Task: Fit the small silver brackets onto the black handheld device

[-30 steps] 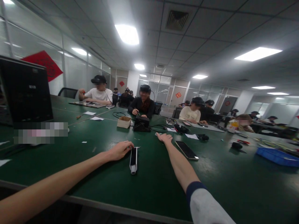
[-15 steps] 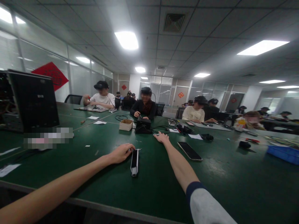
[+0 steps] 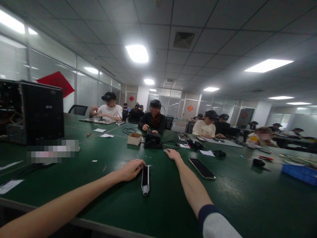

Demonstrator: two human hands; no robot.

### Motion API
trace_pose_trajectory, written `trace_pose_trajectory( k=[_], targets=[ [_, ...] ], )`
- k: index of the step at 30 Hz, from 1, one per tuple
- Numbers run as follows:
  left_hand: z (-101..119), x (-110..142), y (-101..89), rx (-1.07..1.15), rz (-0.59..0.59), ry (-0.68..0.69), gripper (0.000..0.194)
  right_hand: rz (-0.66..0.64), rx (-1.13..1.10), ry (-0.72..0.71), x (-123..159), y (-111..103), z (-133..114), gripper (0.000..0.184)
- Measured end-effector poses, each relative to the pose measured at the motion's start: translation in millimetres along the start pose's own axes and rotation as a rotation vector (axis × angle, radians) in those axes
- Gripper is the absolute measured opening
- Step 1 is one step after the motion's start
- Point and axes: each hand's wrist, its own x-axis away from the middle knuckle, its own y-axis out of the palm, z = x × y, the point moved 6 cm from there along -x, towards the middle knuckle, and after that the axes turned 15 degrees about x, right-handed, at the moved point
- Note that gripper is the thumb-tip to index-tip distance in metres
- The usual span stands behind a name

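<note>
On the green table (image 3: 168,198) lies a long, narrow white-framed device (image 3: 146,181) with a dark top face and a rounded near end. My left hand (image 3: 132,169) rests beside its far end, fingers curled with the tips against it. A short thin piece sticks out to the right at that end. Farther ahead, my right hand (image 3: 172,154) lies low on the table, its fingers drawn together over a small greyish thing (image 3: 165,150) too small to name. To the right of my forearm is a black-screened phone (image 3: 202,168).
Ahead stand an open cardboard box (image 3: 134,139) and a black stand-like device (image 3: 153,140) with cables. A computer case (image 3: 41,112) is at the left, a blue tray (image 3: 299,174) at the right. A black-clad person (image 3: 155,120) sits opposite; others work around.
The whole view has tilted up slightly, so everything sits lower. My right hand's fingers, spread before, are now closer together. My left hand stays at the device's far end.
</note>
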Motion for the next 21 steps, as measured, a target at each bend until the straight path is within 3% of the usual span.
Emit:
trace_pose_trajectory(
  k=[21],
  targets=[
    [-1, -1, 2.7, 0.018, -0.005, 0.006, 0.023, -0.021, 0.006, -0.009, 16, -7, -4, 0.053]
  ],
)
